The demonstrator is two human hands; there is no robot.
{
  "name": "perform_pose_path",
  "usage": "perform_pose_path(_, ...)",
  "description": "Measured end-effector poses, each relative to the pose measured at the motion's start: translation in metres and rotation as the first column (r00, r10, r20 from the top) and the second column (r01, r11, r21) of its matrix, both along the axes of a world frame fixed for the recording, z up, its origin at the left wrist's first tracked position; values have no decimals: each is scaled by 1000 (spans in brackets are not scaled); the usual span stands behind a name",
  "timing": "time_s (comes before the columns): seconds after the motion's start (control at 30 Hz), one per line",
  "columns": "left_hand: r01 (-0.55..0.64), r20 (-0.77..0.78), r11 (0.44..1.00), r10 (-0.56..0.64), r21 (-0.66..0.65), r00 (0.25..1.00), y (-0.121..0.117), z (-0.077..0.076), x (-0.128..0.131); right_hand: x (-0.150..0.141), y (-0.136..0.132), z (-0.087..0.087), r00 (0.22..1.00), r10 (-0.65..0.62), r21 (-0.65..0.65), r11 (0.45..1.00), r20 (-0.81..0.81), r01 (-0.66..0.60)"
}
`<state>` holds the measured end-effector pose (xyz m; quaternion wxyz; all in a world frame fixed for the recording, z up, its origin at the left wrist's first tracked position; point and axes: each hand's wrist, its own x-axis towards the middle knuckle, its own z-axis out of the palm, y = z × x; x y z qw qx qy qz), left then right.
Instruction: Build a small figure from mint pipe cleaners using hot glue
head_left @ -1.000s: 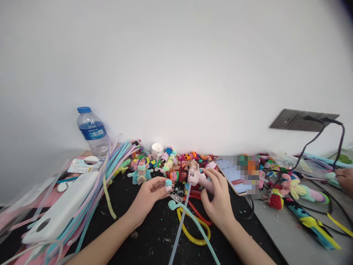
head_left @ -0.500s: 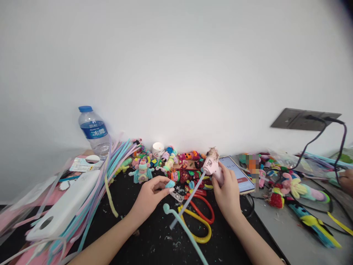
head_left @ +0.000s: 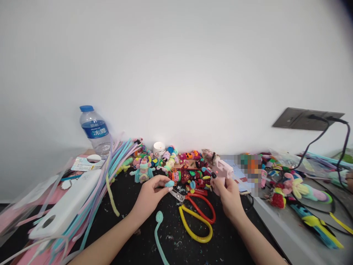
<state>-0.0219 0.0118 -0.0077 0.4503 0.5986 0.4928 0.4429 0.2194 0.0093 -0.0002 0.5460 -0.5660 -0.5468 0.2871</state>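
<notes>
Between the thumb and fingers of my left hand (head_left: 151,191) is a small light-blue fuzzy piece (head_left: 170,183). My right hand (head_left: 230,195) is wrapped round the handle of a pale pink hot glue gun (head_left: 224,168); its tip is crusted with brownish residue and points left and away. Scissors (head_left: 197,232) with one red and one yellow handle lie on the black mat between my hands, their blades near my left fingertips. A mint-green pipe cleaner (head_left: 157,235) with a coiled end lies below my left hand.
Small pipe-cleaner figures (head_left: 190,175) crowd along the wall around a paper cup (head_left: 159,149). A bundle of pipe cleaners (head_left: 102,191), a white power bank-like slab (head_left: 66,206) and a water bottle (head_left: 95,129) stand left. At right are a phone (head_left: 237,167), plugged cords (head_left: 310,141) and another person's hand (head_left: 349,180).
My right hand has moved right with the glue gun and turned it, so the trailing glue stick is out of sight. The mint pipe cleaner has shifted left and down. My left hand keeps its pinch.
</notes>
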Motion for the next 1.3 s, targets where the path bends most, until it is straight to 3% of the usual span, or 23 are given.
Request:
perform_pose_path(0.07, -24, -14, 1000, 25, 16, 1000, 0, -1, -1, -3, -3, -1, 974, 183, -79, 978, -132, -195)
perform_pose_path(0.13, -38, -25, 999, 38, 35, 999, 0, -1, -1, -7, -6, -1, 918, 338, -131, 920, -207, -369)
perform_pose_path(0.27, -49, -63, 996, 54, 70, 997, 0, -1, -1, -12, -10, -1, 860, 467, -234, 830, -208, -507)
perform_pose_path(0.4, -44, -91, 993, 53, 105, 994, 0, -4, -1, -14, -10, -5, 857, 498, -304, 802, -134, -514)
perform_pose_path(0.73, -34, -94, 992, 46, 122, 995, 0, -3, 0, -16, -13, 4, 871, 486, -259, 852, 70, -455)
perform_pose_path(1.07, -42, -94, 990, 55, 134, 994, 0, -4, -1, -17, -12, 7, 863, 489, -234, 860, 124, -453)
perform_pose_path(1.3, -41, -87, 990, 53, 134, 995, -1, -2, -1, -17, -12, 4, 869, 474, -290, 859, 143, -422)
